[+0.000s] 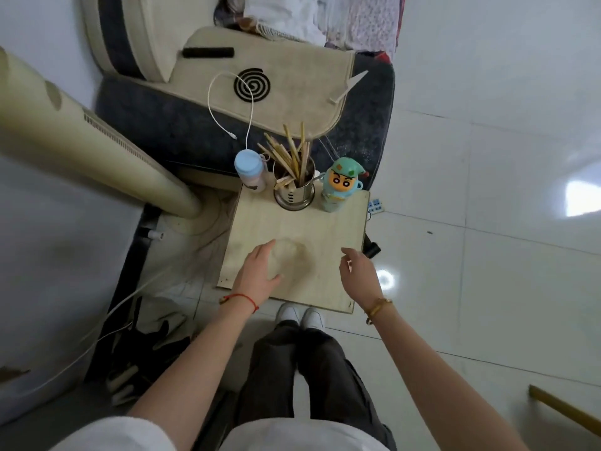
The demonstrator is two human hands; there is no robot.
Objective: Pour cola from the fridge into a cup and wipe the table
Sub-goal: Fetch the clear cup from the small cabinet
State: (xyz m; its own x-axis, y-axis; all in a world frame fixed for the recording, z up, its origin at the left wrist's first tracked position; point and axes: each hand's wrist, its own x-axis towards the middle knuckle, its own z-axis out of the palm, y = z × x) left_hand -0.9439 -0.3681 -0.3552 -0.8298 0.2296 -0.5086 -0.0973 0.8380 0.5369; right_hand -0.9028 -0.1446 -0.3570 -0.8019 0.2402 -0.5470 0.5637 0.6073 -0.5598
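Note:
A clear, nearly see-through cup (297,260) stands on the near half of a small pale wooden table (338,229). My left hand (255,271) is at the cup's left side, with fingers and thumb curved round its wall. My right hand (359,271) hovers over the table's right front part, a short way right of the cup, fingers relaxed and holding nothing. I can see no cola bottle and no cloth. The cup looks empty, though its transparency makes this hard to tell.
At the table's far edge stand a blue-lidded bottle (248,170), a steel holder of chopsticks (294,187) and a cartoon-figure bottle (340,185). A sofa (182,125) lies beyond. A cream tower appliance (81,141) and cables are at the left, white tiled floor at the right.

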